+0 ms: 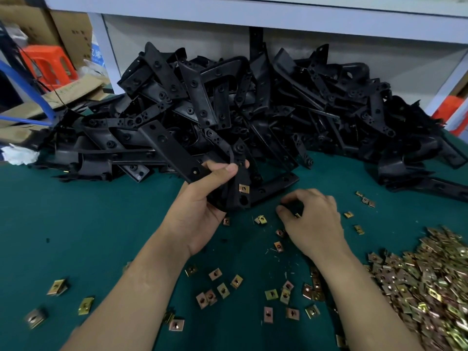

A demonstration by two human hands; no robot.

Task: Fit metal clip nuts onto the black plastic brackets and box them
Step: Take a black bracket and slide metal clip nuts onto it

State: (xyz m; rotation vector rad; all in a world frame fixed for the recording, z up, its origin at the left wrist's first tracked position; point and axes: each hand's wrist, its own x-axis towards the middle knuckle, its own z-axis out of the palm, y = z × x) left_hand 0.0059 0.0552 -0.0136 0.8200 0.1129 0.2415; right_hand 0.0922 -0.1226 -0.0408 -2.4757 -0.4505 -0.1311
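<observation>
While L hand [200, 206] grips bracket [174, 150], R hand [316, 221] pinches clip nut [297, 215]

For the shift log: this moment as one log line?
left hand: grips bracket, one nut fitted | right hand: curled over loose nut on mat | nut heap: right | bracket pile: behind

Green-covered bench [76, 224] under a white shelf [253, 19] — cardboard boxes [73, 34] and an orange stool [48, 64] at left.

Black bracket [174, 150] lifted, tilted, one brass clip nut [244, 189] fitted. Bracket pile [253, 97] behind. Loose nuts [430, 287] heaped right.
</observation>
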